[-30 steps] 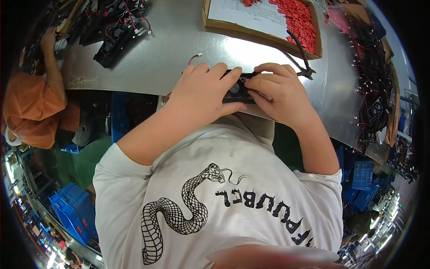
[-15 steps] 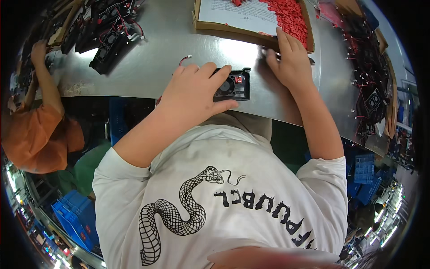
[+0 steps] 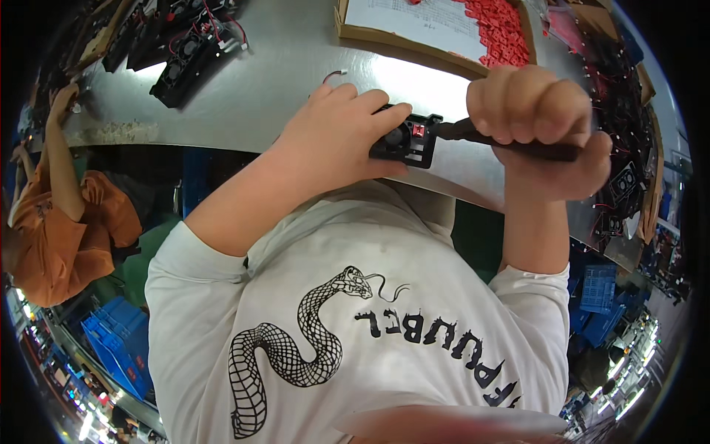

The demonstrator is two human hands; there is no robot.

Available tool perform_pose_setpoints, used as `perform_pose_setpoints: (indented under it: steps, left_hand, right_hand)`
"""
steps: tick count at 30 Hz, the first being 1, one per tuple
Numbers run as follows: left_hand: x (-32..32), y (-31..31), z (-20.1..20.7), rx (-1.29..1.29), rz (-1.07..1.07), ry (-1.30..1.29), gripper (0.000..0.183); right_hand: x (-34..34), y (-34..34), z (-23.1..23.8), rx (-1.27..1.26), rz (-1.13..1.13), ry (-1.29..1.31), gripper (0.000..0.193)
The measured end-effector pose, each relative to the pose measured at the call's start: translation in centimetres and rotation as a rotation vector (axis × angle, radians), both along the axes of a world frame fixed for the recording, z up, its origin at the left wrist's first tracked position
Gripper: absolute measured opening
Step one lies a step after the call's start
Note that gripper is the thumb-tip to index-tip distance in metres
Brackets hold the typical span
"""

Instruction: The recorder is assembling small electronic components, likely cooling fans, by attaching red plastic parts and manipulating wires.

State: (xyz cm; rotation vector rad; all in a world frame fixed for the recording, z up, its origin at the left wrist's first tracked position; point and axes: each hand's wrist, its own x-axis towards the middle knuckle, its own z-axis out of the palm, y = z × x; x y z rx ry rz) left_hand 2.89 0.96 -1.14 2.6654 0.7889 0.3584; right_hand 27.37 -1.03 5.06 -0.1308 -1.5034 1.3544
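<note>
My left hand [image 3: 336,133] is closed round a black plastic housing with a small fan [image 3: 423,154] at the table's near edge, and covers its left part. A small red piece [image 3: 419,131] sits in the housing beside the fan. From behind my left fingers a thin cable with a white plug [image 3: 336,73] sticks out. My right hand [image 3: 532,111] is wrapped round a long dark hand tool [image 3: 460,130], whose kind I cannot make out. Its narrow tip points left, at the housing's right end near the red piece; whether they touch I cannot tell.
Beyond my hands stands a shallow cardboard box [image 3: 403,46] with a printed sheet and many red pieces [image 3: 503,37]. Black fan units [image 3: 181,74] lie at the far left, more [image 3: 625,181] at the right. Another person in orange [image 3: 74,237] works at the left.
My right hand has come back from beside the cardboard box, now gripping the dark tool, and brought its tip to the housing. My left hand and the housing have shifted slightly right.
</note>
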Motion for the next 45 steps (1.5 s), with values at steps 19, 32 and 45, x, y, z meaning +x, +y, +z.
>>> perform_pose_setpoints:
  steps: [19, 32, 45]
  left_hand:
    - [0.9, 0.0, 0.4, 0.002, -0.016, -0.042, 0.065]
    - [0.3, -0.1, 0.0, -0.010, 0.003, -0.009, 0.066]
    - [-0.1, -0.2, 0.3, -0.021, -0.016, 0.021, 0.063]
  right_hand:
    - [0.1, -0.4, 1.3, 0.116, 0.023, 0.006, 0.048]
    - [-1.4, 0.7, -2.1, -0.142, -0.136, -0.167, 0.036]
    - [-1.8, -0.5, -1.0, -0.250, -0.171, -0.175, 0.050]
